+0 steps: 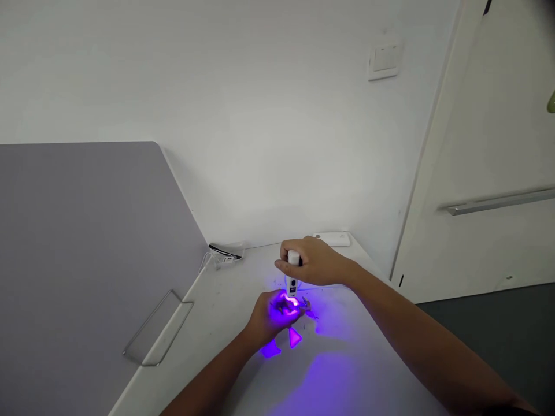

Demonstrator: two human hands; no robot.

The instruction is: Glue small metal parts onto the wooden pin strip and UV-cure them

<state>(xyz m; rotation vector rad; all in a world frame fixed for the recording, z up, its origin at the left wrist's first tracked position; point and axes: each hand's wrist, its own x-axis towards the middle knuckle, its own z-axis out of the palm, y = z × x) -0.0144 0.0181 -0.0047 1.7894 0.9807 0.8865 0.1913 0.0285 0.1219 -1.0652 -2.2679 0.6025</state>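
A small white ultraviolet lamp [292,284] is gripped upright in my right hand [318,261], with the fingers wrapped round its upper part. Its lower end shines bright violet onto my left hand [266,316] just beneath it. My left hand is closed, its fingertips drawn together under the beam. Glare hides what it grips. A small object [307,304] shows beside the left fingertips; its kind is unclear. Violet light falls across the white tabletop [225,306] below both hands.
A white oblong device [333,238] lies at the table's back edge. Near the back left corner sit a black strip and a white cable [225,255]. A grey headboard-like panel [87,242] and a wire loop [158,328] stand at left. A door handle [498,202] is at right.
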